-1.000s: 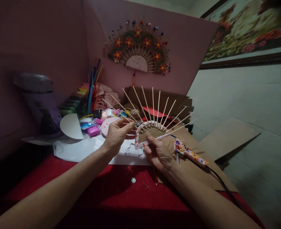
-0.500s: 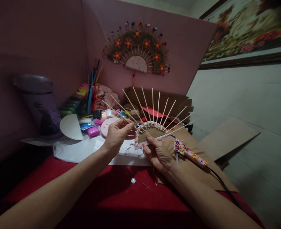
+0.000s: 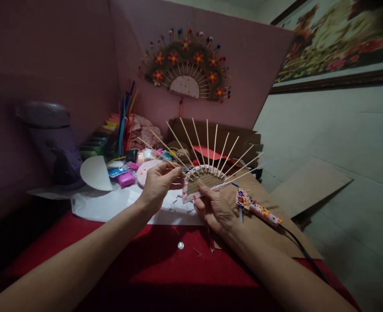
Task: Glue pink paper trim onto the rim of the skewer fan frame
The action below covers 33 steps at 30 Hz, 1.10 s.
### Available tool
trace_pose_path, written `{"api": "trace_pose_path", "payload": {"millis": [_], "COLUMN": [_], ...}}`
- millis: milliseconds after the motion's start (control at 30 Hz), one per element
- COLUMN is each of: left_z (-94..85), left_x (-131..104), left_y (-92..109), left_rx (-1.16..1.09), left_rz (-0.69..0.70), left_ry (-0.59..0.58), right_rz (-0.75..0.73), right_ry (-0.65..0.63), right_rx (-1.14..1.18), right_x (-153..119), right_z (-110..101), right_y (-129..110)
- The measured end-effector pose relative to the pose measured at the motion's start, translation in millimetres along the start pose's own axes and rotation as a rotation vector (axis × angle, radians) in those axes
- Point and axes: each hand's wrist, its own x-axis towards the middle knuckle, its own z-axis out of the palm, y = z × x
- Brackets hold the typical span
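Note:
My right hand [image 3: 215,206] grips the lower edge of a half-round cardboard piece [image 3: 207,183], its thumb on the bare brown face. Pink spotted cloth wraps the rim of this piece. Several thin wooden sticks [image 3: 207,138] fan out from its curved edge. At the left end, my left hand [image 3: 161,181] pinches the lowest wooden stick [image 3: 155,152] between thumb and fingers, close to the cardboard. A glue gun [image 3: 258,209] covered in flowered cloth lies to the right of my right hand, its black cord running toward the front.
Behind my hands are bagged clay packets [image 3: 126,178], a white half-disc [image 3: 96,173], a pink spotted cloth piece [image 3: 145,171] and a purple tumbler [image 3: 53,147]. Brown cardboard [image 3: 276,236] lies at right on the red cloth [image 3: 139,268]. A decorated fan [image 3: 184,69] hangs behind.
Almost nothing differs. The whole view shifts very slightly left, while both hands keep the same hold on the cardboard piece and the stick.

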Motion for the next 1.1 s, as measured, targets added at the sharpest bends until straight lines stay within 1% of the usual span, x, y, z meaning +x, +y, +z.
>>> {"api": "trace_pose_path", "payload": {"millis": [233, 433, 1100], "left_z": [0.7, 0.0, 0.7], "left_x": [0.0, 0.8, -0.2], "left_y": [0.4, -0.1, 0.5], "left_rx": [0.012, 0.01, 0.003], "left_rz": [-0.007, 0.008, -0.001], "left_ry": [0.017, 0.0, 0.011], "right_rz": [-0.007, 0.006, -0.006], "right_ry": [-0.008, -0.012, -0.009], "right_rx": [0.015, 0.034, 0.027], "right_x": [0.0, 0.6, -0.1], "right_z": [-0.4, -0.6, 0.7], "right_y": [0.2, -0.3, -0.8]}}
